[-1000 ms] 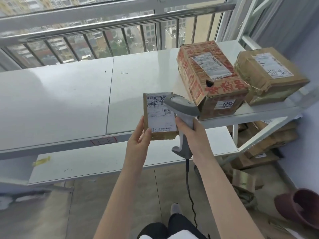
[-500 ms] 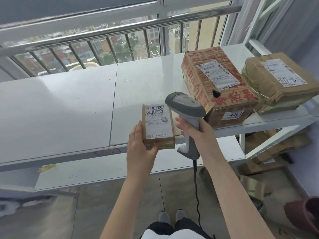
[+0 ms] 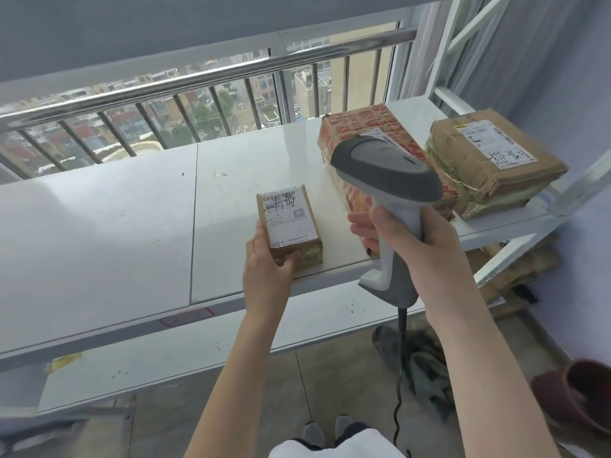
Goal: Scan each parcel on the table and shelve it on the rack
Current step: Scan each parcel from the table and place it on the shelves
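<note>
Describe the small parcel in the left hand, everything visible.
The small parcel is a flat rectangular brown cardboard box, closed, shiny clear tape on its near end. A white label covers most of the top: barcode, QR code, black handwritten marks. It lies label up, seemingly on the white shelf near the front edge, apart from the red-printed box to its right. The left hand grips its near left corner.

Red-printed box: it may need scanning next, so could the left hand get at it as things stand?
Probably not yet. The left hand grips the small parcel, and the right hand holding the scanner stands between it and the red-printed box.
</note>
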